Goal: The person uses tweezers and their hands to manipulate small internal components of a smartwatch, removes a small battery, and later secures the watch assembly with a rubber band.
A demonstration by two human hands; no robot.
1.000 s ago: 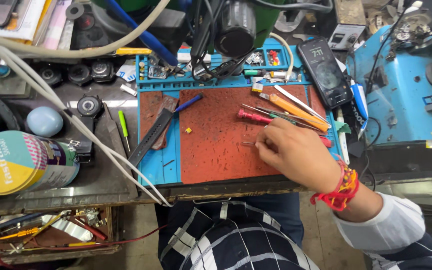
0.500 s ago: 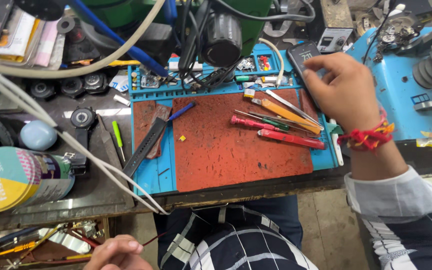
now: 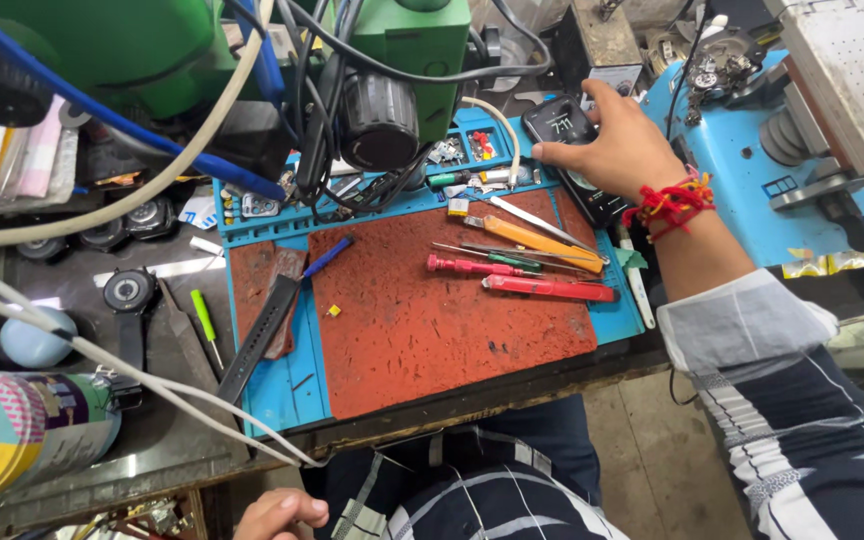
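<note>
The smartphone [image 3: 564, 122] sits propped at the blue mat's [image 3: 282, 395] back edge; our right hand [image 3: 624, 145] grips it, fingers curled round; our left hand [image 3: 277, 515] rests loosely curled in our lap.

- A dark surface [image 3: 167, 430] fills the view, crowded with gear under even, bright light.
- A blue mat [image 3: 282, 395] with a worn red centre lies on it.
- Green machine [image 3: 142, 45] at the back, cables [image 3: 102, 215] trailing across.
- Blue machine [image 3: 742, 165] to the right.
- Grey floor [image 3: 642, 460] shows below the edge.
</note>
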